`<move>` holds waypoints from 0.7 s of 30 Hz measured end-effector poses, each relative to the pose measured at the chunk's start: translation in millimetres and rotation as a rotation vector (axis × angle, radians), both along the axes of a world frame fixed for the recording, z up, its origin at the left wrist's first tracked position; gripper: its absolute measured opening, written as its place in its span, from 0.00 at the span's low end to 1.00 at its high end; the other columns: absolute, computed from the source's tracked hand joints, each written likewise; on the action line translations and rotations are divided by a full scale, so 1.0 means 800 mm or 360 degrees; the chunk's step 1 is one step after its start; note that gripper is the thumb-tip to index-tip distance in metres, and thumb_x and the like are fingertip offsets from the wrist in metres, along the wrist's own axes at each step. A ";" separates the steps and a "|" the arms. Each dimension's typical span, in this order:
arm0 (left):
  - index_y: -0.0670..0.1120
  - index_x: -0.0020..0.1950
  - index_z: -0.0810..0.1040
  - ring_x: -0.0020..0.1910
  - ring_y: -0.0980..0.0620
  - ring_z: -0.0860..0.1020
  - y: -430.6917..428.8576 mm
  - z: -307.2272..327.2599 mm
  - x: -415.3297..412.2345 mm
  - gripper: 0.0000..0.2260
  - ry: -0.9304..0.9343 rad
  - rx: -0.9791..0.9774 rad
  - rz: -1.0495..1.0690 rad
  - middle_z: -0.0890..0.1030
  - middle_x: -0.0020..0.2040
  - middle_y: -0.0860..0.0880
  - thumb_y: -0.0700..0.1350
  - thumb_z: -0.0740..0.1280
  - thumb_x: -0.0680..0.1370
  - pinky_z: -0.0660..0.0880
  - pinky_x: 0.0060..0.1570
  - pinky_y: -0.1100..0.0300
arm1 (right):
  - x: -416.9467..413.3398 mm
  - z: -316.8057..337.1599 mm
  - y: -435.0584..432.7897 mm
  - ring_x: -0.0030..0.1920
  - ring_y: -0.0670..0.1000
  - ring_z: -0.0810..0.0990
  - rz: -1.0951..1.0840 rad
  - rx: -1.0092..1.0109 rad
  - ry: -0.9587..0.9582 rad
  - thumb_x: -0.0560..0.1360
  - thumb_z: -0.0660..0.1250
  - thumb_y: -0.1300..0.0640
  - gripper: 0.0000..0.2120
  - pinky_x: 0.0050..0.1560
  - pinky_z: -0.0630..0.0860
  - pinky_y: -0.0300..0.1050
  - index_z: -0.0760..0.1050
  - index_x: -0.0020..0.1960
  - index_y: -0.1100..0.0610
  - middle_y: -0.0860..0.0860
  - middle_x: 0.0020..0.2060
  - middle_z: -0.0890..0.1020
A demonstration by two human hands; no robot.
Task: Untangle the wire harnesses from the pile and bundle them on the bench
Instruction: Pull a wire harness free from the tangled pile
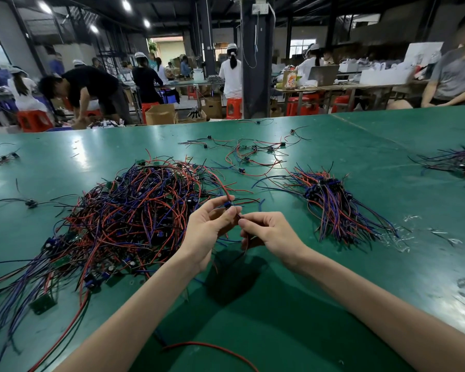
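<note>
Grip: left hand [210, 226] pinches the blue connector [228, 204] of one wire harness [249, 201] at frame centre; right hand [269, 234] pinches its leads just beside | step: teasing this harness free; a red lead [218, 182] runs toward the pile [124, 218] at left | next, likely: draw it clear, then lay it on the bundle [333, 205] at right on the bench [279, 304]

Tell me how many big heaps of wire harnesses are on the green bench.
3: the tangled pile at centre left, the aligned bundle at centre right, a third heap cut by the right edge. Loose harnesses lie scattered behind; more may be out of view.
</note>
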State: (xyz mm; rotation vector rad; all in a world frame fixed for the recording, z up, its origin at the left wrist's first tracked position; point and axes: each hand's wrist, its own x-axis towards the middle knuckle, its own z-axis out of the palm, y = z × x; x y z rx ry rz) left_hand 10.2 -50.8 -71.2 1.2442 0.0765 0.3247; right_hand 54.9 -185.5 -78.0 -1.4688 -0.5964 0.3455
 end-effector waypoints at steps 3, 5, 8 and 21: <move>0.44 0.52 0.77 0.37 0.56 0.82 0.000 0.000 0.001 0.09 0.0011 -0.0029 0.0003 0.84 0.39 0.49 0.32 0.65 0.76 0.79 0.44 0.64 | 0.001 -0.003 -0.002 0.25 0.45 0.75 0.0005 -0.0074 -0.0079 0.78 0.63 0.66 0.06 0.27 0.76 0.39 0.78 0.50 0.61 0.52 0.30 0.74; 0.43 0.52 0.77 0.37 0.56 0.82 0.000 -0.002 0.001 0.10 0.0021 0.0005 0.0008 0.84 0.39 0.49 0.31 0.66 0.75 0.79 0.45 0.64 | 0.001 -0.005 -0.003 0.24 0.43 0.73 -0.0017 -0.0179 -0.0195 0.78 0.63 0.65 0.07 0.25 0.73 0.36 0.79 0.49 0.57 0.50 0.30 0.75; 0.41 0.54 0.77 0.37 0.56 0.82 0.000 -0.005 0.001 0.12 0.0018 0.0038 0.0050 0.84 0.39 0.48 0.29 0.66 0.74 0.79 0.46 0.62 | 0.002 -0.005 -0.003 0.23 0.41 0.70 -0.0050 -0.0257 -0.0245 0.78 0.63 0.63 0.08 0.24 0.68 0.35 0.79 0.48 0.53 0.47 0.28 0.76; 0.37 0.53 0.75 0.35 0.51 0.83 0.013 0.003 0.003 0.12 0.0031 -0.0264 0.0182 0.81 0.43 0.40 0.25 0.64 0.73 0.80 0.37 0.62 | 0.011 -0.002 -0.011 0.24 0.45 0.75 0.0015 -0.0416 -0.0196 0.75 0.69 0.62 0.04 0.28 0.72 0.36 0.80 0.42 0.60 0.52 0.28 0.78</move>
